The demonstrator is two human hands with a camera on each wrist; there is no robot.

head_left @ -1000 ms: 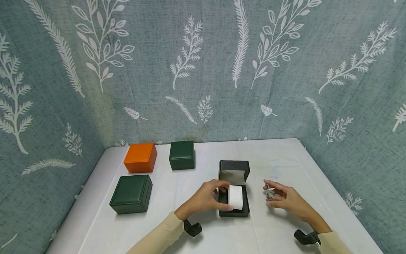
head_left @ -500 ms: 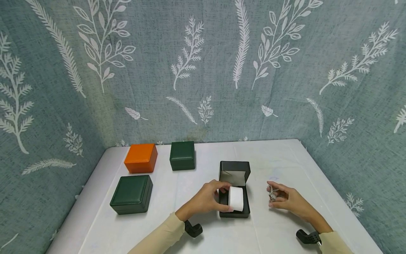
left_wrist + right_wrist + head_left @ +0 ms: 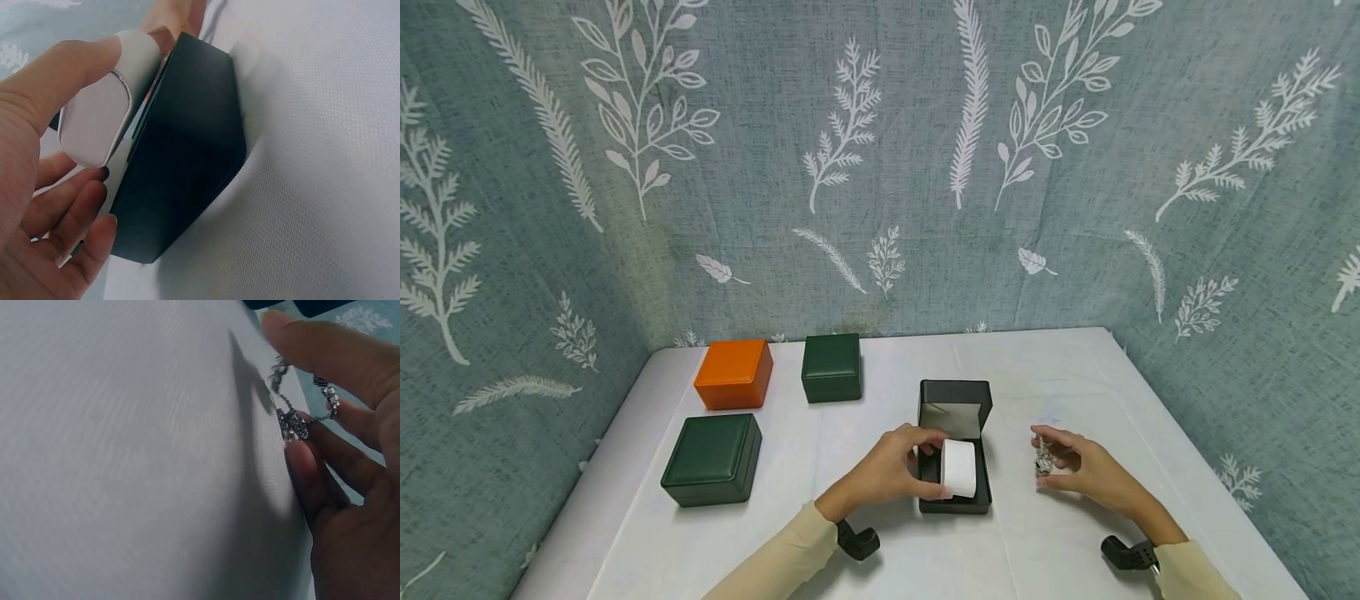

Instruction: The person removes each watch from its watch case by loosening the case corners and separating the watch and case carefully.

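My left hand (image 3: 883,467) pinches a white cushion (image 3: 958,468) between thumb and fingers, at the mouth of a black jewellery box (image 3: 955,392) whose lid stands raised. In the left wrist view the cushion (image 3: 94,119) sits beside the dark outer wall of the box (image 3: 187,137); its far end is hidden. To the right of the box, my right hand (image 3: 1090,475) holds a silver bracelet (image 3: 1043,458) just above the table. The right wrist view shows the bracelet (image 3: 292,422) as a looped, sparkling chain with a larger stone-set piece, held by the fingertips.
An orange box (image 3: 733,373) and a small green box (image 3: 831,367) stand shut at the back left. A larger green box (image 3: 711,458) is shut nearer the front. The white-covered table (image 3: 1037,367) meets patterned fabric (image 3: 917,167) behind.
My right hand has shifted slightly right, away from the black box, with the bracelet. The bracelet's hang in the fingers differs a little. My left hand keeps its hold on the cushion.
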